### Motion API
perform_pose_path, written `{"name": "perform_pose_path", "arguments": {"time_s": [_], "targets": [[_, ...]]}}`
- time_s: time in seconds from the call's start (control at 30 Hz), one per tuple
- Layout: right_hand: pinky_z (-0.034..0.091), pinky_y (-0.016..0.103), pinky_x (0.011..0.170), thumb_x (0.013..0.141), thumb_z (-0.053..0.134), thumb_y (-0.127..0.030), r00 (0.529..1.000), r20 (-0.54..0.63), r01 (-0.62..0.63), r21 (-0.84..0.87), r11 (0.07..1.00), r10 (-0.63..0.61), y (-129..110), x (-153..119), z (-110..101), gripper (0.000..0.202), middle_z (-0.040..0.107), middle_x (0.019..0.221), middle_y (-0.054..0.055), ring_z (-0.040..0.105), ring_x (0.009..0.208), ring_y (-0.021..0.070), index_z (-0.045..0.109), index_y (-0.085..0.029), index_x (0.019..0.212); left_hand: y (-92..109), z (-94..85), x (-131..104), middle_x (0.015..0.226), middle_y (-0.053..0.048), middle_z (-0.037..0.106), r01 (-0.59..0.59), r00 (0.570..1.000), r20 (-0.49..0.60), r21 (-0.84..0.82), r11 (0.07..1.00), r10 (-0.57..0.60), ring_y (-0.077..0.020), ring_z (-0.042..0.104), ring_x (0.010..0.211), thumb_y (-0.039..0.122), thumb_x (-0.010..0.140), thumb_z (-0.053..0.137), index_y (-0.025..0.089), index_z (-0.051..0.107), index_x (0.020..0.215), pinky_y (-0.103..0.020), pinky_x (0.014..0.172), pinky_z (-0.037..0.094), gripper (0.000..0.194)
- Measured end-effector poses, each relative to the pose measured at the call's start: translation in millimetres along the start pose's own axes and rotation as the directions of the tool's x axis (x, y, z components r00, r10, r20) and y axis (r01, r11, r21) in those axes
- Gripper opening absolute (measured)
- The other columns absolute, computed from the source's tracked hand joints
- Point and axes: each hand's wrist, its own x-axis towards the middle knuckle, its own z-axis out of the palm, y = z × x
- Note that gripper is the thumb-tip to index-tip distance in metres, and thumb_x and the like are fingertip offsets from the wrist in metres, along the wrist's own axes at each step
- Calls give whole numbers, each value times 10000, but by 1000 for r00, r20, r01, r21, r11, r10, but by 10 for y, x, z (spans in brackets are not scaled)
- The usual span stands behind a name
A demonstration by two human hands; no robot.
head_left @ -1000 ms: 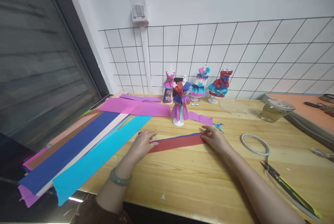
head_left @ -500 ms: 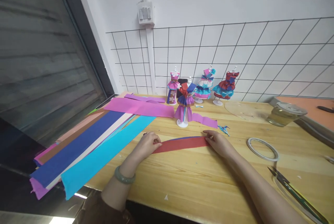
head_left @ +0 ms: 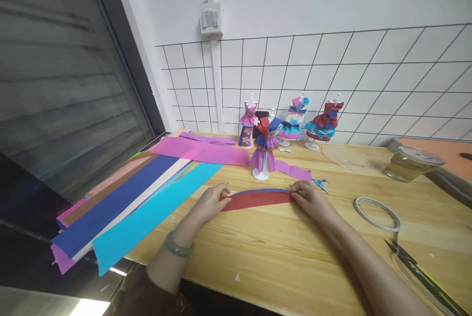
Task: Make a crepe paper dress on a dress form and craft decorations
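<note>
Left hand (head_left: 214, 202) and right hand (head_left: 307, 198) each pinch one end of a long, flat red-and-blue strip (head_left: 261, 201), fabric or paper, at mid-table, near side of the small white-based mannequin (head_left: 263, 149) in red, blue and purple. Far edge bows; uneven pull could, I judge, skew the layers or crease them.

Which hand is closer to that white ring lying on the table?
The right hand. It is at the right end of the red strip, left of the white ring. The left hand is farther left, at the strip's other end.
</note>
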Motion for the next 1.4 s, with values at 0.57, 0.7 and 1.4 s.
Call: {"name": "perform_pose_path", "arguments": {"time_s": [0.57, 0.7, 1.4], "targets": [[500, 287, 611, 640, 674, -420, 971, -33, -163, 639, 752, 238, -6, 20, 3, 581, 627, 792, 50, 614, 707, 180, 510, -171, 1138, 4, -25, 2, 761, -21, 640, -20, 999, 42, 17, 1000, 19, -169, 564, 741, 281, 732, 548, 177, 640, 749, -263, 663, 405, 140], [488, 272, 602, 640, 676, -406, 967, -64, -142, 668, 730, 247, -9, 26, 1, 579, 615, 789, 43, 599, 692, 161, 514, -167, 1142, -23, -22, 9, 734, -13, 635, 27, 997, 74, -95, 995, -20, -155, 560, 702, 289, 730, 547, 164, 624, 766, -252, 638, 406, 152], [468, 234, 583, 644, 671, -435, 955, -74, -136, 754, 643, 289, -25, 28, -6, 573, 650, 824, 48, 603, 702, 144, 521, -159, 1123, -79, 0, 46, 786, -52, 682, 183, 967, 224, -303, 935, -117, -175, 605, 702, 355, 698, 581, 145, 665, 834, -253, 608, 433, 264]]}}
